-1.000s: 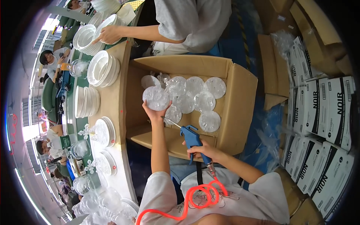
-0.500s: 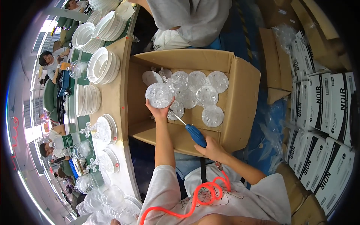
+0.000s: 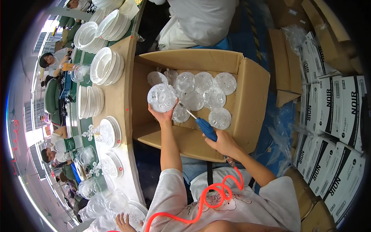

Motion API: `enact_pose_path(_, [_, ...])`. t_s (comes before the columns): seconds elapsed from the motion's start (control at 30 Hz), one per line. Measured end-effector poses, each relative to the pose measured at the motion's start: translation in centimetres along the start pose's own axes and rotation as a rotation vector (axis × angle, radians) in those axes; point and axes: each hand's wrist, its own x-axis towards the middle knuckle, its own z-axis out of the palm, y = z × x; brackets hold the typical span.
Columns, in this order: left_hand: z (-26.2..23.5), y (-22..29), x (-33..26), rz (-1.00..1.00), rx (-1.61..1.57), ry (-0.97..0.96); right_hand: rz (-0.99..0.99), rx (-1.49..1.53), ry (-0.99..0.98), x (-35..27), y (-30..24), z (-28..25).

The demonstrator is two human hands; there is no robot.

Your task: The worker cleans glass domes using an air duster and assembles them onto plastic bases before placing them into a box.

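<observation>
My left hand holds up a clear round plastic disc over the open cardboard box. My right hand grips a blue air blow gun; its thin metal nozzle points up-left toward the disc. A coiled orange hose runs from the gun down across my white shirt. Several more clear discs lie flat in the bottom of the box.
Stacks of white round housings and clear crystal-like parts sit on the long table at left. A person in white stands beyond the box. Other workers sit far left. White printed cartons pile up at right. Another hand shows at bottom.
The view shifted and my left hand with the disc now sits a little lower left. The blow gun moved up toward the disc. The person beyond the box withdrew their arm from the table.
</observation>
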Motion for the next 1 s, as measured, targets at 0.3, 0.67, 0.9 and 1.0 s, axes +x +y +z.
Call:
enact_pose_path(0.3, [0.3,0.1,0.0,-0.016,-0.063,-0.013,0.052,0.017,-0.090,0.1,-0.5,-0.5])
enact_pose_path(0.67, [0.2,0.0,-0.1,-0.025,0.056,0.021,-0.097,-0.166,-0.105,0.8,-2.1,0.9])
enact_pose_path(0.9, [-0.1,-0.1,-0.2,-0.021,-0.003,0.018,-0.129,-0.293,-0.153,1.7,-2.6,-0.5])
enact_pose_path(1.0, [0.0,-0.1,-0.4,0.006,0.002,0.064,-0.139,-0.347,-0.179,1.6,-2.1,-0.4])
